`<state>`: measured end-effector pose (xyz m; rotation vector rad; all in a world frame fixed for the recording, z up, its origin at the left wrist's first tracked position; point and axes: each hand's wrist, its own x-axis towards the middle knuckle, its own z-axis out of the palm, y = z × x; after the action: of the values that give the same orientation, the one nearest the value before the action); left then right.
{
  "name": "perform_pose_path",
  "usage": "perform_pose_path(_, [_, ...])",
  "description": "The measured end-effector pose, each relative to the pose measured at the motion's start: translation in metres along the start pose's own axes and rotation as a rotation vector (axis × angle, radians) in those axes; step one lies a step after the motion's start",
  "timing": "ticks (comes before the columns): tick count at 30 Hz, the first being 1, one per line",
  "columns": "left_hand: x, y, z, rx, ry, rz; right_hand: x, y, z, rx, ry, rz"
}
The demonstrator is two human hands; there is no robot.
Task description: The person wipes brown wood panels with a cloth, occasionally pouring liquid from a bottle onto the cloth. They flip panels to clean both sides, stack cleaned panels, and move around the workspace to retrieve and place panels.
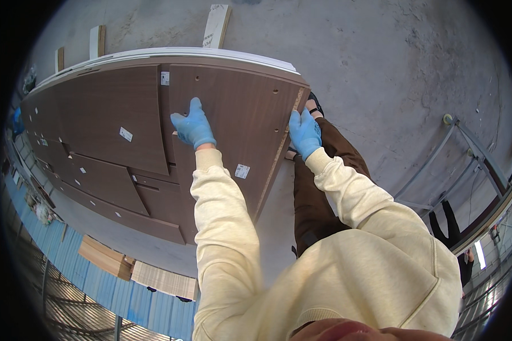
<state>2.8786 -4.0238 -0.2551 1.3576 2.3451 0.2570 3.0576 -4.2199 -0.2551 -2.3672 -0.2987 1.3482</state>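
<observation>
A stack of flat brown boards (227,108), some with small white labels, spreads in front of me and to the left. My left hand (194,126), in a blue glove, is over the face of the rightmost board, thumb and a finger spread apart. Whether it presses on the board I cannot tell. My right hand (305,133), also blue-gloved, is closed at that board's raw chipboard edge (283,153); some of its fingers are hidden. Round holes show in the board near its far and right edges.
White boards (170,52) lie under the brown ones, with wooden bearers (216,25) sticking out beyond. A metal wheeled frame (438,153) stands at right, near another person's dark-clad legs (445,224). Wood-toned stacks (105,256) stand behind at lower left. My feet are beside the stack.
</observation>
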Motion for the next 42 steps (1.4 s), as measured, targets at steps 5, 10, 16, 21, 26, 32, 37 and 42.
perform_pose_path(5, [0.0, 0.007, -0.005, -0.001, -0.098, -0.094, 0.0, -0.002, 0.002, -0.019, 0.041, -0.014])
perform_pose_path(10, [0.001, 0.009, -0.003, -0.004, -0.102, -0.098, 0.003, 0.001, 0.004, -0.042, 0.042, -0.007])
perform_pose_path(16, [0.002, 0.008, 0.0, 0.01, -0.06, -0.07, 0.009, 0.0, -0.001, -0.171, -0.02, 0.011])
perform_pose_path(21, [0.001, 0.011, 0.002, -0.003, 0.023, -0.053, 0.009, -0.01, -0.015, -0.187, 0.011, -0.024])
perform_pose_path(26, [0.002, 0.015, 0.003, 0.016, 0.053, -0.079, 0.045, -0.026, -0.048, -0.22, 0.387, -0.649])
perform_pose_path(32, [0.006, 0.014, 0.007, -0.01, 0.074, -0.127, 0.095, -0.034, -0.069, -0.514, -0.123, -0.886])
perform_pose_path(37, [0.009, 0.012, 0.014, -0.015, 0.114, -0.158, 0.099, -0.036, -0.069, -0.553, -0.167, -0.86])
perform_pose_path(42, [0.008, 0.018, 0.011, -0.036, 0.077, -0.177, 0.098, -0.045, -0.072, -0.581, -0.192, -0.809])
